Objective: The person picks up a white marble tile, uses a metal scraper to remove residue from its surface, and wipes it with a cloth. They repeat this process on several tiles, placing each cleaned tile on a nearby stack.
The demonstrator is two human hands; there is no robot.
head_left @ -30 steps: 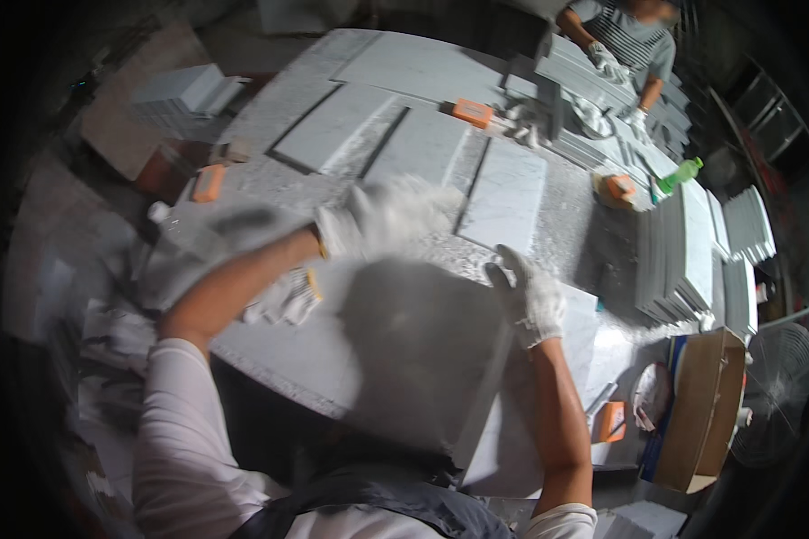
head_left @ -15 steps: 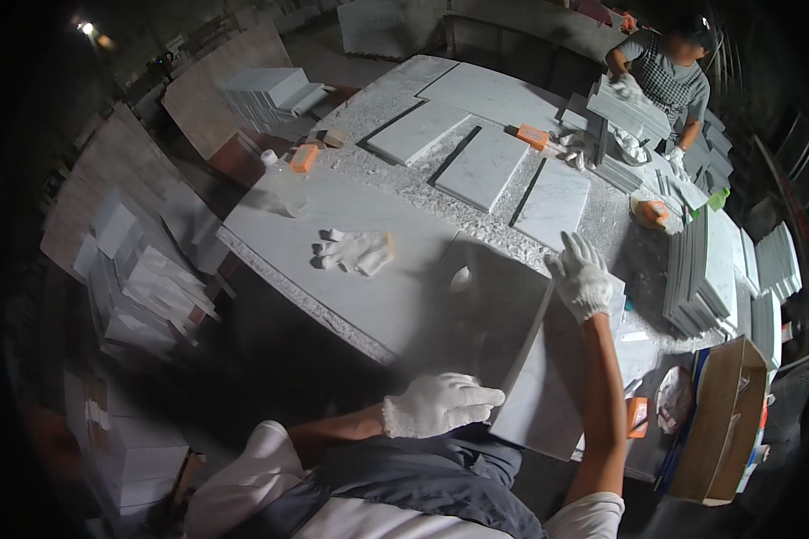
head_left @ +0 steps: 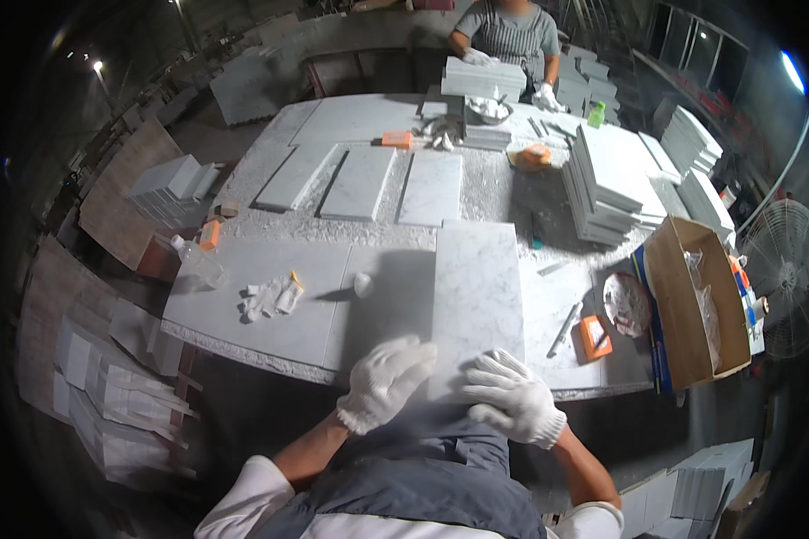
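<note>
A long white marble tile with grey veins (head_left: 478, 296) lies on the worktable in front of me, its near end at my waist. My left hand (head_left: 385, 382), in a white knit glove, is at the tile's lower left edge with its fingers stretched out; whether it touches the edge is unclear. Gloved alike, my right hand (head_left: 514, 397) rests on the near right part of the tile, fingers spread and holding nothing. Beyond, three similar tiles lie side by side, the nearest to mine being the right one (head_left: 430, 189).
To the left are spare gloves (head_left: 271, 298) and a clear bottle (head_left: 202, 268). On the right lie an orange box (head_left: 595, 338), a round dish (head_left: 626, 304) and an open carton (head_left: 699, 305). Stacked tiles (head_left: 607, 180) stand behind. A co-worker (head_left: 512, 40) handles tiles across the table.
My right hand has come back from the tile's far end to its near part. My left hand has shifted beside the tile's left edge. The view has turned right.
</note>
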